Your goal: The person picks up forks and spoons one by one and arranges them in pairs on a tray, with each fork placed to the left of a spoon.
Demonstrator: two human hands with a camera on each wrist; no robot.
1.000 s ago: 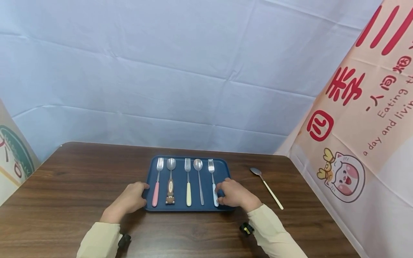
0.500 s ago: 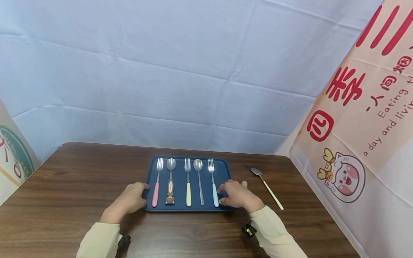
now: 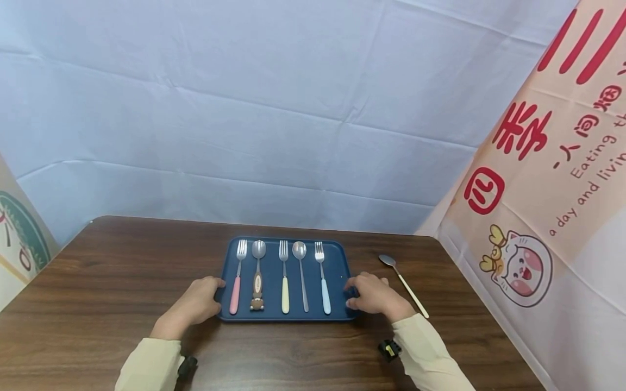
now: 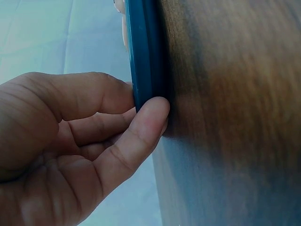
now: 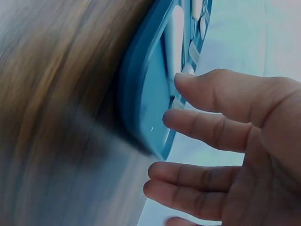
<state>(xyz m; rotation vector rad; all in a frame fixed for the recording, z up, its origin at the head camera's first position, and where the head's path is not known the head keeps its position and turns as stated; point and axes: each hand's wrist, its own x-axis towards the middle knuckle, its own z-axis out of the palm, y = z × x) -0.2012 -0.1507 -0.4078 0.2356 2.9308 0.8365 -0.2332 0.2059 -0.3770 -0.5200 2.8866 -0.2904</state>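
Observation:
A dark blue rectangular tray [image 3: 336, 262] lies on the table, bearing a row of cutlery. From left to right come a pink-handled fork [image 3: 235, 296], a spoon with a brown bear handle [image 3: 258, 282], a yellow-handled fork [image 3: 285, 296], a plain metal spoon [image 3: 302, 277] and a light-blue-handled fork [image 3: 325, 296]. At the tray's left side, my left hand [image 3: 196, 301] pinches the rim [image 4: 146, 56] between thumb and finger. My right hand [image 3: 374, 293] hovers at the tray's right side, fingers spread and relaxed, holding nothing in the right wrist view.
A spoon with a cream handle [image 3: 412, 293] lies slanted on the brown wooden table [image 3: 146, 255], right of the tray and close to my right hand. A pale cloth [image 3: 220, 108] hangs behind the table, and a printed banner [image 3: 538, 217] stands on the right.
My right hand has left the light-blue-handled fork and moved right to the tray's right rim. The left hand keeps its place at the left rim.

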